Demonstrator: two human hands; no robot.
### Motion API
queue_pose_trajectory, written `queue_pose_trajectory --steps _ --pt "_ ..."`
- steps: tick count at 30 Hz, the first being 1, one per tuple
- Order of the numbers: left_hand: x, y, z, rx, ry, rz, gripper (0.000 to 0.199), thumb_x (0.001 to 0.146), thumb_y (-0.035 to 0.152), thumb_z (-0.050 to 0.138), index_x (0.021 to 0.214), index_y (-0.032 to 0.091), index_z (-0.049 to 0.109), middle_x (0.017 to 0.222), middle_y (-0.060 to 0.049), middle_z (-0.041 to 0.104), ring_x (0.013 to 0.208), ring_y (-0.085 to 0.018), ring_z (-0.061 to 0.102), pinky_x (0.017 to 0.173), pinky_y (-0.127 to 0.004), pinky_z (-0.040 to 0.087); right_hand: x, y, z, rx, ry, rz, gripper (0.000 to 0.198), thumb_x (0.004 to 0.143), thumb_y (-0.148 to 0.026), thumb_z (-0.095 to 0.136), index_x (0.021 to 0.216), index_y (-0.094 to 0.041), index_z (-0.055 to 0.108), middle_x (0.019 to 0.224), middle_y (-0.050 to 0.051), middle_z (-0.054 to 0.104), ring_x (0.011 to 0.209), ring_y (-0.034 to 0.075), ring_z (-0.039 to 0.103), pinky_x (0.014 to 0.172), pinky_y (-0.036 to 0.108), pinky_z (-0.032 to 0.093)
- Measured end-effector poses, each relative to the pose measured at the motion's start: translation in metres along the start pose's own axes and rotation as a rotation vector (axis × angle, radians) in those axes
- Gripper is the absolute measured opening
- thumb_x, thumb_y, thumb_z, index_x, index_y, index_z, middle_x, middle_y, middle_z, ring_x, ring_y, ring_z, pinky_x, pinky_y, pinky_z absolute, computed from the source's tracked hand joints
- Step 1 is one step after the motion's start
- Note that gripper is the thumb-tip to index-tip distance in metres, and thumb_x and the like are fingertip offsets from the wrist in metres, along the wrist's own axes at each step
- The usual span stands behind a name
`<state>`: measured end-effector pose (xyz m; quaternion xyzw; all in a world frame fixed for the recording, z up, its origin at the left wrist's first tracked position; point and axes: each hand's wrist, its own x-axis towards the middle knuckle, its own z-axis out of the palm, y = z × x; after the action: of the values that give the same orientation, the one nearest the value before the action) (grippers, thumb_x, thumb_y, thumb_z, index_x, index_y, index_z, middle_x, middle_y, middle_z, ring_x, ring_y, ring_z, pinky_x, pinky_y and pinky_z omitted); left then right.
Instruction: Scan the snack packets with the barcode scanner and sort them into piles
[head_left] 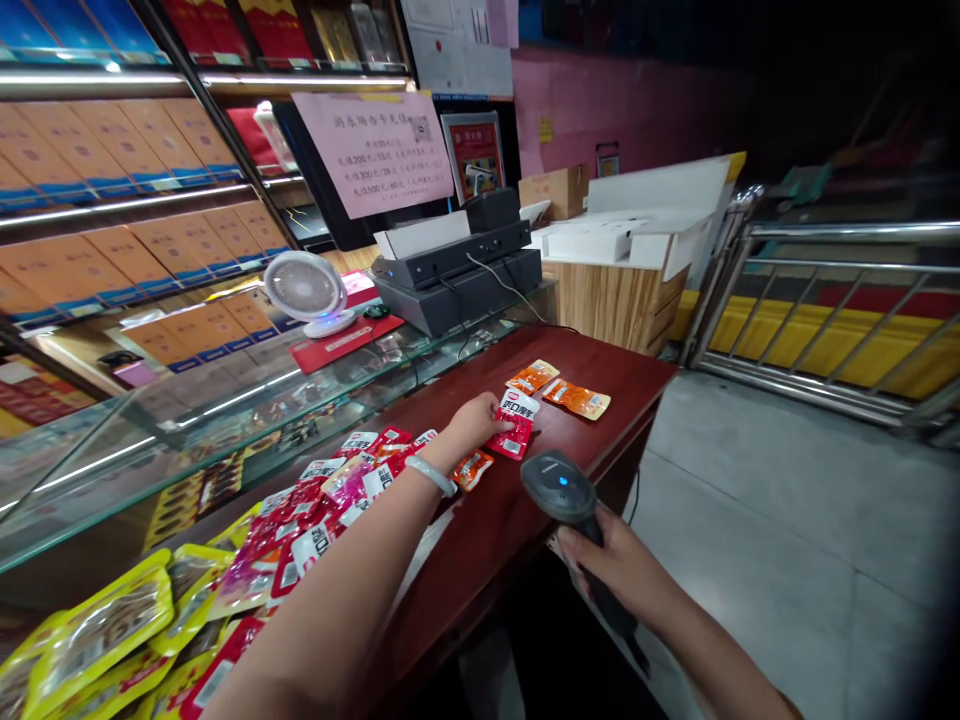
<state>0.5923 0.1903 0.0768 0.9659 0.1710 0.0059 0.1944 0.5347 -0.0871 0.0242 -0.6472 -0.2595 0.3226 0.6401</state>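
Note:
My left hand (474, 422), a pale bangle at its wrist, has its fingers closed on the edge of a red and white snack packet (516, 440) lying on the dark red table. My right hand (611, 560) is wrapped round the handle of a black barcode scanner (561, 484), whose blue light is lit and whose head is close to that packet. Just beyond sit two orange snack packets, one (532, 376) beside the other (577, 398). Another orange packet (472, 468) lies by my left wrist. A pile of red snack packets (307, 500) is partly hidden behind my left forearm.
Yellow snack packets (105, 620) are heaped at the lower left. A glass display case (225, 420) runs along the table's far side, carrying a small white fan (306, 288) and a black cash drawer (457, 290). A metal railing (825, 310) stands at the right.

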Motion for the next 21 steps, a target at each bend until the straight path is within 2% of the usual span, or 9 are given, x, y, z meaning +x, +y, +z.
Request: queue_pose_trajectory --steps 6,10,13,16,19,21 --pt "-0.031 -0.021 -0.006 -0.081 0.146 -0.015 0.023 0.075 0.03 0.078 0.084 0.02 0.058 0.085 -0.002 0.069 0.079 -0.018 0.063 0.072 -0.027 0.046 -0.001 0.005 0.015 0.012 -0.08 0.032 0.053 0.086 -0.068 0.063 0.106 -0.02 0.053 0.051 -0.011 0.048 0.036 0.011 0.048 0.039 0.021 0.041" --pt "-0.045 -0.038 -0.02 -0.104 0.093 -0.083 0.024 0.074 0.032 0.078 0.086 0.021 0.061 0.083 -0.002 0.071 0.075 -0.018 0.065 0.067 -0.027 0.046 -0.002 0.002 0.026 0.028 -0.117 0.019 0.05 0.087 -0.065 0.064 0.106 -0.02 0.053 0.052 -0.012 0.047 0.038 0.01 0.047 0.041 0.021 0.041" --pt "-0.059 -0.056 -0.044 0.022 0.028 -0.167 0.027 0.07 0.035 0.081 0.087 0.022 0.065 0.087 -0.004 0.074 0.08 -0.021 0.068 0.07 -0.028 0.048 -0.001 -0.003 0.033 0.032 -0.169 0.012 0.048 0.085 -0.062 0.067 0.105 -0.02 0.054 0.053 -0.012 0.046 0.037 0.009 0.046 0.04 0.02 0.04" --pt "-0.068 -0.071 -0.069 0.249 -0.031 -0.26 0.026 0.066 0.035 0.082 0.083 0.023 0.068 0.092 -0.009 0.076 0.091 -0.028 0.071 0.08 -0.034 0.052 0.004 -0.004 0.038 0.052 -0.198 0.017 0.048 0.083 -0.063 0.068 0.102 -0.021 0.055 0.055 -0.011 0.046 0.036 0.009 0.045 0.039 0.02 0.04" --pt "-0.062 -0.072 -0.077 0.419 0.07 -0.279 0.032 0.069 0.043 0.08 0.09 0.022 0.071 0.104 -0.015 0.075 0.105 -0.034 0.069 0.09 -0.039 0.052 0.011 -0.001 0.039 0.071 -0.197 0.022 0.048 0.084 -0.064 0.067 0.103 -0.021 0.055 0.054 -0.012 0.046 0.036 0.008 0.045 0.038 0.02 0.04" --pt "-0.044 -0.06 -0.069 0.398 0.118 -0.212 0.033 0.075 0.05 0.075 0.094 0.023 0.072 0.11 -0.014 0.074 0.108 -0.033 0.068 0.093 -0.038 0.05 0.015 0.001 0.035 0.08 -0.191 0.027 0.05 0.084 -0.065 0.067 0.105 -0.021 0.055 0.054 -0.012 0.046 0.036 0.008 0.044 0.038 0.019 0.04"
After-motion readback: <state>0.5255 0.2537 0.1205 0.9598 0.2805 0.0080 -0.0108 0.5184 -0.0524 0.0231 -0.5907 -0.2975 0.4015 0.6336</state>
